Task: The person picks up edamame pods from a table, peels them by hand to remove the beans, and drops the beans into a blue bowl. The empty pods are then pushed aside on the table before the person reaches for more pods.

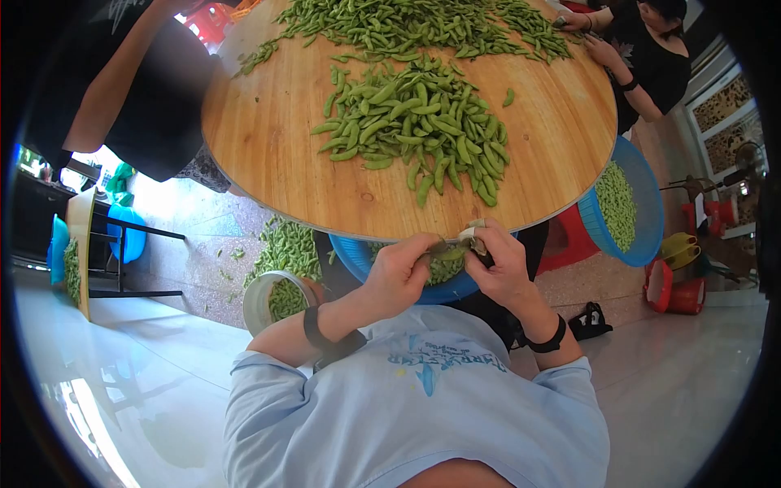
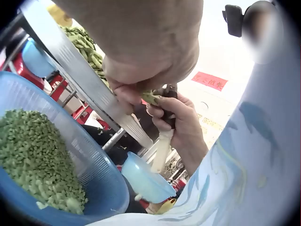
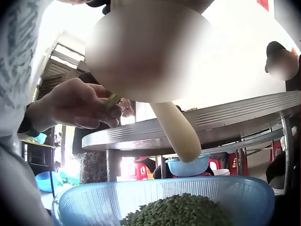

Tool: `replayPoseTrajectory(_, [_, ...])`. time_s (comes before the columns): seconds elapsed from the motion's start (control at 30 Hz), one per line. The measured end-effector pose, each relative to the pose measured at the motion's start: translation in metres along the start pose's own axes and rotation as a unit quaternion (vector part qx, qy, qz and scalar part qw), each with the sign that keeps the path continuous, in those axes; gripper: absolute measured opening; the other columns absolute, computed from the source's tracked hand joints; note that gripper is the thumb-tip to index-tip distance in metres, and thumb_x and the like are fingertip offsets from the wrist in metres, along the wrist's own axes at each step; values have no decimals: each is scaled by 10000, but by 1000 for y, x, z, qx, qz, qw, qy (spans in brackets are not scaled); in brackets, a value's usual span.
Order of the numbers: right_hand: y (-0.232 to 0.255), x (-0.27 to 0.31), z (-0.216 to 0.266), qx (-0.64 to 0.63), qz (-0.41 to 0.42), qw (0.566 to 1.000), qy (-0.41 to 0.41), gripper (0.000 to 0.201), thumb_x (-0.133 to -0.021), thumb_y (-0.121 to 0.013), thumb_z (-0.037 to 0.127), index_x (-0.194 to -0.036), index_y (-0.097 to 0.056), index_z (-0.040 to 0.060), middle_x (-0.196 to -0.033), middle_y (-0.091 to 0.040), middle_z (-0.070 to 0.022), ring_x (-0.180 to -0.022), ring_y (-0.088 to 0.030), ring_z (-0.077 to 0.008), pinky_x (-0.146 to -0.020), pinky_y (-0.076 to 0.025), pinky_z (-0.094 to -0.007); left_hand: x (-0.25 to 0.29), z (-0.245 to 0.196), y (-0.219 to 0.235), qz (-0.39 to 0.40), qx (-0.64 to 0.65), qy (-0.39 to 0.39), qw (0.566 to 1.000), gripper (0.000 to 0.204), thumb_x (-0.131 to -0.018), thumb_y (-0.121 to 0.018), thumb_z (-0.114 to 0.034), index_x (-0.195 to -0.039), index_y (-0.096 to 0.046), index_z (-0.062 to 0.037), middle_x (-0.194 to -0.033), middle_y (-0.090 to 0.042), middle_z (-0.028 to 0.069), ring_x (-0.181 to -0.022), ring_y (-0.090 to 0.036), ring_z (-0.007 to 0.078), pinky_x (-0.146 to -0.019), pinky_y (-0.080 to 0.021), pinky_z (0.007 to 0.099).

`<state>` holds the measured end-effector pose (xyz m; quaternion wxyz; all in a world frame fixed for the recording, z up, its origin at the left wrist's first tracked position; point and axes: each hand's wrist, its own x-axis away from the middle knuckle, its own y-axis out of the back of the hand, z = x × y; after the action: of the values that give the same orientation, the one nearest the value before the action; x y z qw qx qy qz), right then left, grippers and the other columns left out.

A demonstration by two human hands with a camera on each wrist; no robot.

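Just past the table's near edge, the left hand (image 1: 396, 276) pinches a green pod (image 2: 150, 98) between thumb and fingers. Facing it closely, the right hand (image 1: 498, 264) grips a small tool with a dark upper part and a pale, rounded handle (image 2: 162, 151), which hangs down below the hand. The pod's end meets the right thumb in the left wrist view. Beneath both hands sits a blue basket (image 3: 89, 200) holding shelled green beans (image 3: 181, 212). A blurred patch covers most of the right hand in the right wrist view.
A heap of pods (image 1: 415, 114) lies on the round wooden table (image 1: 260, 163), with a larger heap behind. Pods lie on the floor beside a pale bucket (image 1: 259, 305). Another blue basket (image 1: 651, 203) stands at the right. People sit at both sides.
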<state>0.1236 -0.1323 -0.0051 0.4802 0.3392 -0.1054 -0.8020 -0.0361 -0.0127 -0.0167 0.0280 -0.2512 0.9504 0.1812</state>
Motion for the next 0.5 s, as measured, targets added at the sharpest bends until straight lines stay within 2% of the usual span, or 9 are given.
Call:
replayPoseTrajectory(0.1, [-3, -2, 1, 11, -18, 1000, 10, 252, -700, -625, -63, -942, -562, -30, -789, -497, -119, -616, -524, -232, -540, -424, -300, 1, 0, 3, 17, 51, 29, 998, 269, -801, -598, 15, -1066, -556, 0, -875, -605, 152, -683, -586, 246, -597, -468, 313])
replayPoseTrajectory(0.17, [-4, -2, 6, -15, 23, 1000, 4, 254, -713, -655, -46, -954, -578, -24, -777, -522, -119, -631, -547, -229, -551, -434, -293, 4, -1, 10, 24, 76, 29, 996, 259, -801, -609, 17, -1056, -567, 2, -864, -607, 137, -642, -576, 193, -580, -462, 282])
replayPoseTrajectory(0.23, [0, -4, 8, -28, 38, 999, -9, 229, -737, -659, -32, -955, -587, -22, -770, -549, -114, -635, -559, -208, -560, -441, -283, 8, -10, 29, 6, -60, -83, 995, 219, -792, -633, -2, -1007, -592, -5, -849, -601, 130, -651, -588, 232, -579, -468, 309])
replayPoseTrajectory(0.3, [8, 0, 5, -38, 47, 998, -26, 206, -761, -662, -18, -956, -596, -20, -763, -576, -109, -640, -571, -188, -570, -447, -274, 14, -22, 62, 24, -242, -94, 965, 181, -792, -652, -32, -965, -607, -8, -833, -590, 131, -693, -597, 286, -592, -474, 345])
replayPoseTrajectory(0.33, [14, 3, 0, -73, 20, 994, -84, 183, -784, -659, -1, -957, -603, -19, -760, -599, -100, -642, -574, -159, -581, -451, -265, 14, -24, 71, 27, -242, -96, 965, 181, -792, -652, -32, -965, -607, -8, -833, -590, 131, -693, -597, 286, -592, -474, 345])
replayPoseTrajectory(0.37, [17, 5, -4, -108, -6, 984, -139, 162, -808, -657, 17, -958, -609, -19, -757, -621, -90, -645, -578, -130, -591, -455, -256, 14, -25, 79, -2, -325, -111, 939, 176, -795, -653, -45, -960, -606, -9, -827, -582, 134, -705, -590, 311, -601, -471, 367])
replayPoseTrajectory(0.4, [17, 6, -5, -111, -9, 986, -120, 141, -828, -637, 18, -960, -606, -21, -774, -645, -75, -658, -577, -93, -606, -457, -234, 13, -25, 82, -31, -407, -123, 905, 172, -799, -654, -58, -955, -604, -9, -822, -574, 137, -716, -583, 335, -610, -468, 390])
replayPoseTrajectory(0.43, [15, 5, -5, -113, -11, 986, -119, 141, -828, -637, 18, -960, -606, -21, -774, -645, -75, -658, -577, -93, -606, -457, -234, 8, -22, 80, -30, -409, -123, 904, 172, -799, -654, -58, -955, -604, -9, -822, -574, 137, -716, -583, 335, -610, -468, 390])
replayPoseTrajectory(0.5, [9, 2, -3, -106, -12, 989, -100, 158, -819, -648, 19, -965, -606, -23, -734, -617, -52, -634, -557, -86, -594, -448, -226, -8, -8, 67, -50, -291, -125, 947, 159, -811, -644, -72, -951, -601, -9, -826, -562, 154, -717, -568, 354, -625, -466, 404])
